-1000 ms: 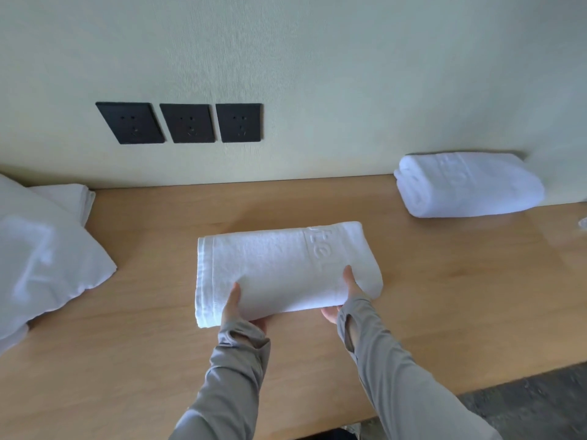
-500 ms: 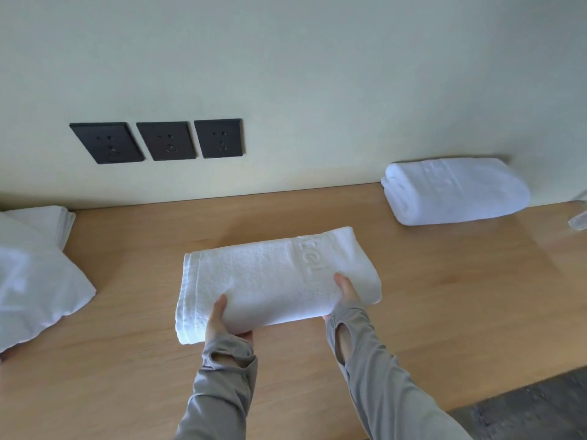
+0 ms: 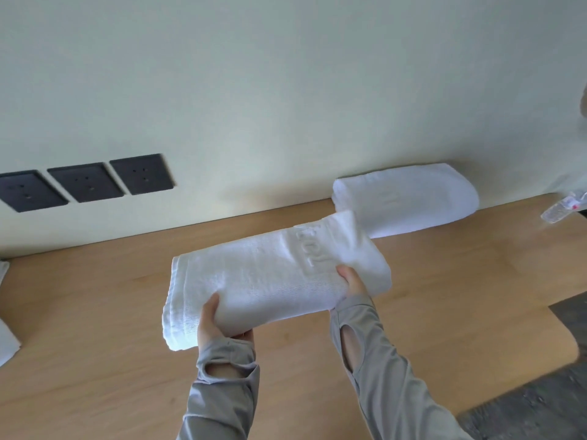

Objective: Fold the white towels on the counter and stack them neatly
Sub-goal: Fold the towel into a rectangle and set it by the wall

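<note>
Held towel [image 3: 270,281]: folded, mid-counter; embossed lettering blurred.
Left hand [image 3: 212,323]: grips its near edge, thumb on top, fingers hidden beneath.
Right hand [image 3: 352,281]: likewise.
Far towel [image 3: 409,201]: folded, far right, against the wall.
Left-edge towels [image 3: 6,342]: cut off.

- Soft, even light, moderately bright; faint shadow under the folded towel [image 3: 270,281] on the tabletop [image 3: 95,312].
- Motion blur smears the sockets [image 3: 85,182] at nine o'clock; edges bowed.

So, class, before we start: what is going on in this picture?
A person in grey sleeves grips a folded white towel with the left hand and the right hand, thumbs on top, seemingly lifted off the wooden counter. A second folded towel lies by the wall to the right. More white cloth shows at the left edge.
</note>
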Demonstrator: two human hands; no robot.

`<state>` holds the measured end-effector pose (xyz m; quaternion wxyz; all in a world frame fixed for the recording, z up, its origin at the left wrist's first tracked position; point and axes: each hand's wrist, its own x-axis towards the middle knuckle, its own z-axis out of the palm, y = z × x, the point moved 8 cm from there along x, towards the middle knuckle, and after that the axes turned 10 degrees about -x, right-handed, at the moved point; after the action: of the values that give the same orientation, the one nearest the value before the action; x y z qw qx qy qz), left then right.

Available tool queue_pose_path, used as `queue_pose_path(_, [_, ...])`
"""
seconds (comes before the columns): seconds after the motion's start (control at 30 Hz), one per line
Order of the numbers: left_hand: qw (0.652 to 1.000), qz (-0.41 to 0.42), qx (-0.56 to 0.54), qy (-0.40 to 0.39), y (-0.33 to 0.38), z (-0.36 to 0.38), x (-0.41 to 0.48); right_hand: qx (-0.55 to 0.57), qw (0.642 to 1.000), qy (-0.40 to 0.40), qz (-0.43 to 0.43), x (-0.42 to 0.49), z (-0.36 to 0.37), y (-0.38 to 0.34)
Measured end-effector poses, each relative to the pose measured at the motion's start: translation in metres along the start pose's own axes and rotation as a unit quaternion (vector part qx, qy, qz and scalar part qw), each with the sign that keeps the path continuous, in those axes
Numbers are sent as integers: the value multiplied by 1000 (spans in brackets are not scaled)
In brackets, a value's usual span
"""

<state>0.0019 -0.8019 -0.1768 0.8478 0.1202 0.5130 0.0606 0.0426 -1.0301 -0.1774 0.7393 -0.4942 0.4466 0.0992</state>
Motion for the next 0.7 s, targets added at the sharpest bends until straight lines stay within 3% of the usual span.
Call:
queue_pose_path(0.07, [1000, -1, 0, -29, -22, 23, -17, 12, 1000, -17, -23, 13, -14, -26])
queue_pose_path(0.2, [996, -5, -17, -82, -87, 78, -41, 71, 997, 26, -36, 39, -57, -94])
queue_pose_path(0.5, [981, -29, -22, -191, -242, 218, -72, 152, 969, -94, -171, 93, -117, -285])
queue_pose_path(0.7, [977, -17, -15, -211, -311, 273, -49, 168, 958, -127, -196, 153, -144, -353])
